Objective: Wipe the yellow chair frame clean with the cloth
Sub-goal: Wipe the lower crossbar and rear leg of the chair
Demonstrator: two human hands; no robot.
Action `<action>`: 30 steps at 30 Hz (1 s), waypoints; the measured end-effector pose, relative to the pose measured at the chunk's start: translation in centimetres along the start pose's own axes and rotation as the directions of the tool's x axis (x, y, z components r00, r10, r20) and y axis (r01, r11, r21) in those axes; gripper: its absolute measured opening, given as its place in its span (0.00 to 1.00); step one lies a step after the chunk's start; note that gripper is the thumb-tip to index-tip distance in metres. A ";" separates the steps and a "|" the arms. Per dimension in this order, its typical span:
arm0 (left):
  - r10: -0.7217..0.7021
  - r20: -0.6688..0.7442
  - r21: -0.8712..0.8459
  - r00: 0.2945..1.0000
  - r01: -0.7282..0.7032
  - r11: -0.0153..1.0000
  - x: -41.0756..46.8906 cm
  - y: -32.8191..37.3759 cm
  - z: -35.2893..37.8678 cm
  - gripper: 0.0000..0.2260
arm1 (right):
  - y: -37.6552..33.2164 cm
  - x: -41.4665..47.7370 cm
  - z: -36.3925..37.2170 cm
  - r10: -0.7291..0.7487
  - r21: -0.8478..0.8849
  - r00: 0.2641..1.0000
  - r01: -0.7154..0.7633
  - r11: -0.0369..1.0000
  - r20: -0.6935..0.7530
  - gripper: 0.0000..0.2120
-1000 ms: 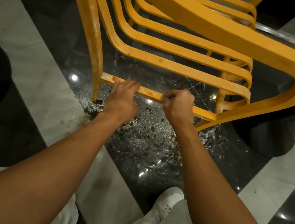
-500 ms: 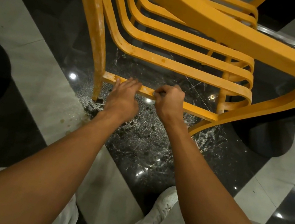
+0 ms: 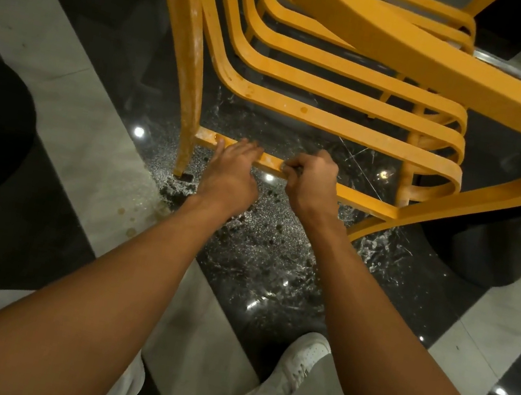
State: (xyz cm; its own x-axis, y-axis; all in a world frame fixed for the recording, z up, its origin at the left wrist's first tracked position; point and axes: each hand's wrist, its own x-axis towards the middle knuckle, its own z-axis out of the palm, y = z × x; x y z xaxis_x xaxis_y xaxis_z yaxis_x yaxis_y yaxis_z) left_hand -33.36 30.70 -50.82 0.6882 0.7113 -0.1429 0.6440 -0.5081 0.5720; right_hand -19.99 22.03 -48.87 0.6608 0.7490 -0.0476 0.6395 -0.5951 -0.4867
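While one white shoe (image 3: 295, 367) rests nearest on the floor (image 3: 257, 266), two hands meet the one yellow chair frame (image 3: 367, 136) at its lowest rail (image 3: 366, 200). The left hand (image 3: 231, 175) lies flat over it. The right hand (image 3: 311, 185) is curled round it, closer to the left than a second ago. I cannot make out any cloth. Bare rail runs right to the curved leg (image 3: 502, 198).

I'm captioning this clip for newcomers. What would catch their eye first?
The big yellow chair frame fills the top. Both hands meet on its lowest rail: the left hand rests flat, the right hand curls over it. Below them, the dark floor glistens with pale specks.
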 end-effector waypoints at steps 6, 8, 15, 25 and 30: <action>0.004 0.000 0.013 1.000 -0.004 1.000 -0.1 -0.1 0.1 0.32 | -0.4 0.1 0.6 0.085 -0.015 0.994 -0.086 0.996 -0.067 0.06; 0.000 -0.005 0.017 1.000 0.000 1.000 0.0 0.0 0.1 0.31 | -2.0 0.4 1.4 0.054 -0.013 0.998 -0.055 0.998 -0.031 0.07; -0.007 0.001 0.006 1.000 0.007 1.000 0.1 0.0 0.0 0.32 | 0.2 -0.5 0.4 0.111 0.021 0.990 -0.109 0.994 -0.089 0.06; 0.000 -0.021 -0.006 1.000 0.000 1.000 0.1 0.1 -0.1 0.31 | -1.0 0.1 0.6 0.047 0.017 0.999 -0.046 0.999 -0.020 0.05; 0.005 -0.025 -0.006 1.000 -0.005 1.000 -0.1 0.0 -0.1 0.31 | 0.2 -0.4 0.2 0.115 0.013 0.989 -0.115 0.993 -0.094 0.06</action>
State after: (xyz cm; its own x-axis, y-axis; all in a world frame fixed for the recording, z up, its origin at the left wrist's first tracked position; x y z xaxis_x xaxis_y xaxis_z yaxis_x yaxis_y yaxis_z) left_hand -33.43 30.69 -50.70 0.6829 0.7207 -0.1198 0.6384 -0.5090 0.5774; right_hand -20.20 21.72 -49.09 0.7640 0.6448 -0.0214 0.5545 -0.6733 -0.4891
